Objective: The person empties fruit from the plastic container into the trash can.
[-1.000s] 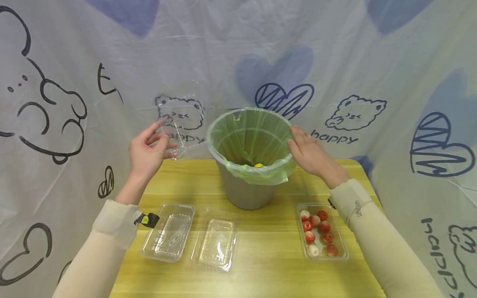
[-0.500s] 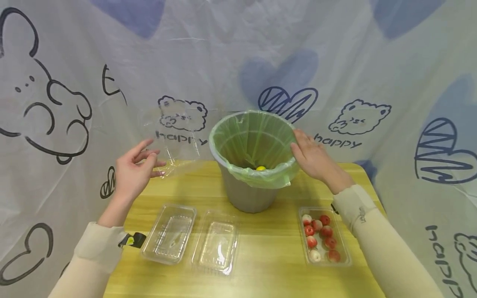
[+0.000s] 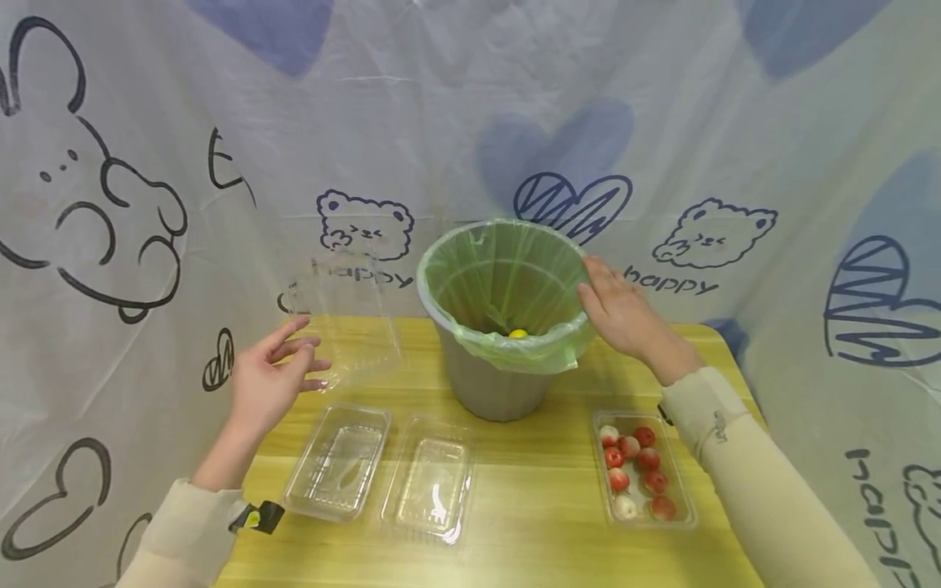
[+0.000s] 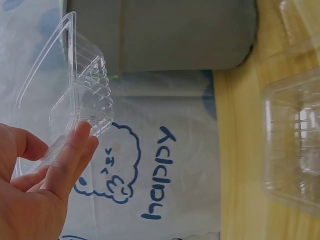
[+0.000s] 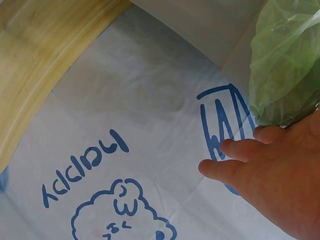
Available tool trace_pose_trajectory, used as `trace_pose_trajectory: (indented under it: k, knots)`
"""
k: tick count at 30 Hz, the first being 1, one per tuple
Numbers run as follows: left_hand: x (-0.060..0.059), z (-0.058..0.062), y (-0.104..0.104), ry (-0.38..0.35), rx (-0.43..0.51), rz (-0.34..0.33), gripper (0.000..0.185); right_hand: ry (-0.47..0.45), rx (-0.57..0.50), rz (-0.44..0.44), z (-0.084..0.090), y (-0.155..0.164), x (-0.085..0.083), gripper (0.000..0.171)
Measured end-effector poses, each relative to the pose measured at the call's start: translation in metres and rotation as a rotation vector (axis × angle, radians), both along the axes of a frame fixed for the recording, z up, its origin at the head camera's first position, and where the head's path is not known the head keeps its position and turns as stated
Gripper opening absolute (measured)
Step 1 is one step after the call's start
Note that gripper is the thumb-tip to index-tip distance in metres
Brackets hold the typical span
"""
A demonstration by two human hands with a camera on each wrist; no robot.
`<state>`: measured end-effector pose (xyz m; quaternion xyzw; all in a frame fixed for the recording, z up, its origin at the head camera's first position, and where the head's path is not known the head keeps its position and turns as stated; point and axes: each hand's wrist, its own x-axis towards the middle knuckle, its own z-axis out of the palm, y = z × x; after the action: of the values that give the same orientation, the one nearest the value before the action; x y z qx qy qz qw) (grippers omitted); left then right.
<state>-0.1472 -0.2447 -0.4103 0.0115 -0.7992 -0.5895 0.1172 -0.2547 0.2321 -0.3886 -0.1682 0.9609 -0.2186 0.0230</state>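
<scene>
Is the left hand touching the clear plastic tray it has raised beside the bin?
Touching. The left wrist view shows the left hand with its fingertips pressed against the edge of the clear tray; the head view agrees.

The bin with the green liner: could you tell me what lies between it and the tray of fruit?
In the head view, only bare table lies between the bin and the tray of fruit.

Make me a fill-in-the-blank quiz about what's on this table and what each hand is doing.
1. The left hand holds an empty clear plastic ____.
2. The bin on the table is lined with a ____ bag.
3. The right hand rests against the bin's ____.
4. The tray near the right sleeve holds small ____ fruits.

Missing words: tray; green; rim; red
</scene>
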Motion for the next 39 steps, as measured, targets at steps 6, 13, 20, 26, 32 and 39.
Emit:
trace_pose_trajectory:
  k: [6, 13, 20, 26, 32, 39]
  knots:
    - [0.010, -0.017, 0.007, -0.074, -0.001, -0.039, 0.050, 0.002, -0.004, -0.006, -0.002, 0.005, 0.003, 0.073]
    - [0.019, -0.031, 0.014, -0.128, -0.011, -0.053, 0.048, 0.007, -0.009, -0.003, -0.002, 0.009, 0.004, 0.074]
    - [0.026, -0.038, 0.018, -0.168, 0.011, -0.064, 0.048, -0.002, -0.005, -0.002, -0.001, 0.006, 0.004, 0.074]
    - [0.033, -0.052, 0.024, -0.217, -0.009, -0.091, 0.047, 0.008, -0.004, 0.001, 0.000, 0.004, 0.003, 0.073]
    - [0.040, -0.065, 0.034, -0.254, -0.035, -0.113, 0.045, 0.008, -0.009, 0.011, 0.000, 0.002, 0.002, 0.073]
    - [0.050, -0.079, 0.047, -0.278, -0.060, -0.176, 0.043, 0.016, -0.010, 0.017, -0.001, 0.000, 0.001, 0.073]
